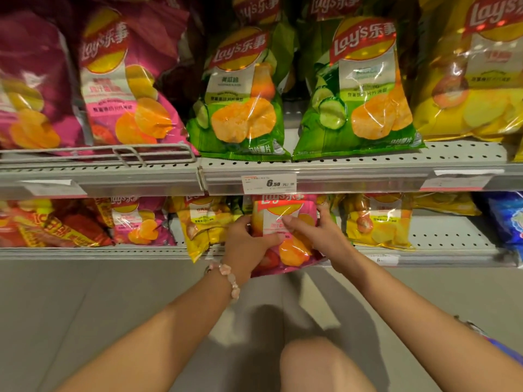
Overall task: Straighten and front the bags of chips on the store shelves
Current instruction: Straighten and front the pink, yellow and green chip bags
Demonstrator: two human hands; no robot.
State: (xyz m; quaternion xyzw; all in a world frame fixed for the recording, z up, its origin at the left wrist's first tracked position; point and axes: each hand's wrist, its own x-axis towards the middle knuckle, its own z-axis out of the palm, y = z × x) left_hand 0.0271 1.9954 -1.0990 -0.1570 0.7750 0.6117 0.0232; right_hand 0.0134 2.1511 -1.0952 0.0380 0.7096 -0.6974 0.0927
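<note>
Left hand [247,239]: fingers curling round the left edge of the pink chip bag [285,230], thumb lying across its front near the lower middle; it is gripping the bag. A bead bracelet [226,278] is sitting on that wrist.

Right hand [319,233]: thumb pressing on the front panel of the same bag, the other fingers wrapping its right edge and reaching up toward the top corner; also gripping.

Surroundings: the lower shelf [441,244] is carrying a yellow bag [203,224] just left of the held bag, its lower corner hanging over the shelf lip, and another yellow bag [376,222] just to the right. Further left a small pink bag [141,222] and red packs [48,224] are lying. At far right a blue bag [506,219] is showing partly. The upper shelf rail [353,176] with a price tag [268,183] reading 6.50 is crossing just above the hands and hiding the top of the held bag. Above it green bags [243,103], large pink bags [124,80] and yellow bags [475,72] are standing.

Bag position: it is sitting between the two hands, upright and facing forward, its bottom edge overhanging the front of the lower shelf, wedged between the two yellow bags
</note>
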